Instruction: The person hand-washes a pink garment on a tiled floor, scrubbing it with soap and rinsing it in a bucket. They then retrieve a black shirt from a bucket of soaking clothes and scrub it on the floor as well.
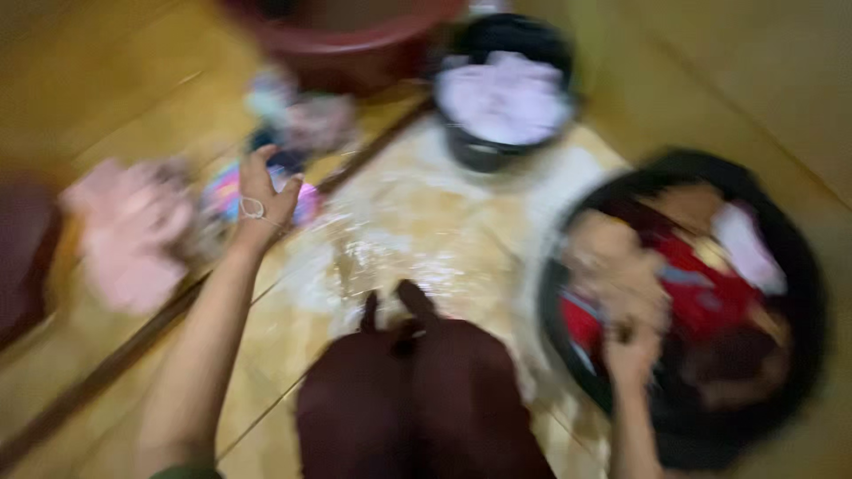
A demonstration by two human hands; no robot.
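Reaching: the left hand (264, 191) stretches out over the floor (417, 231) toward a small bright cloth (232, 191) of pink, blue and yellow, lying just beside a dark line in the tiles.
Left hand state: fingers curled loosely onto the cloth's edge, thumb apart; whether it truly has hold of the cloth I cannot tell (the picture is badly blurred). A thin pale bracelet (252, 210) circles the wrist.
Right hand: the right hand (632, 348) is down inside the wide black basin (803, 266) at the right side of the floor, knuckles closed, gripping a bundled tan cloth (612, 266) that rises above it.
Basin contents: red garment (701, 302) with a pale pink piece (745, 248) toward the far rim; details are smeared.
Floor: yellowish tiles, wet and shiny with whitish suds in the middle stretch between the two arms.
Far edge: a small dark bucket (484, 153) heaped with pale lilac laundry (504, 98), and left of it a reddish-brown tub (355, 49).
Left side: a pink heap of cloth (129, 231) lies near the bright cloth, with more mixed pieces (297, 115) beyond the left hand's fingertips.
Near edge: the person's knees in dark maroon fabric (417, 399).
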